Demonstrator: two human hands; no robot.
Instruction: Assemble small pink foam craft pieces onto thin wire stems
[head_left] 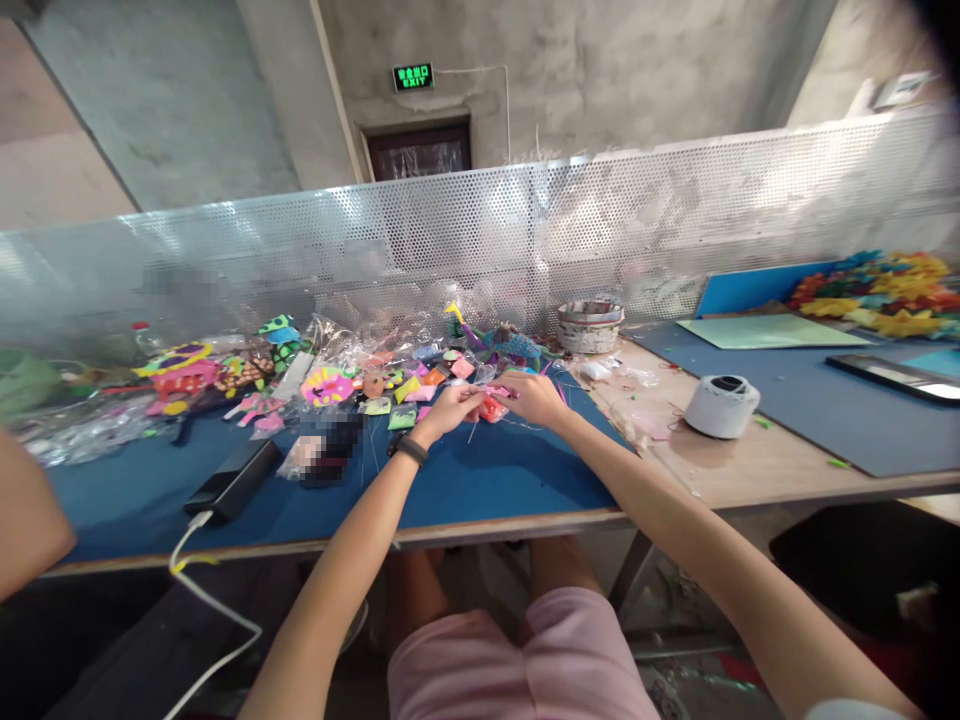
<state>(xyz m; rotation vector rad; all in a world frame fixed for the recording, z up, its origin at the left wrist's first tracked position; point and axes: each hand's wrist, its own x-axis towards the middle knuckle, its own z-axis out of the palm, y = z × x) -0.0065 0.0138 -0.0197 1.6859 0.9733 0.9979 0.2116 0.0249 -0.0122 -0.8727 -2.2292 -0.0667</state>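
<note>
Over the blue mat (480, 475), my left hand (448, 412), with a dark band at its wrist, is closed in a pinch. My right hand (531, 398) meets it from the other side, fingers bent together. Between the fingertips is a small pink-purple piece (501, 392), perhaps modelling clay; its exact shape is too small to make out. Just under the fingers lies a red-orange lump or packet (492, 409). Beyond the left hand are several small coloured clay packets, among them a green one (403, 416) and a yellow one (407, 388).
A black power bank (234, 480) with a white cable lies left. Colourful figures, such as a pink-yellow ring (328, 386), and clear plastic wrap crowd the back. Right are a woven basket (591, 326), a white spool (721, 407) and a dark tablet (896, 378). Another person's arm (30, 510) enters left.
</note>
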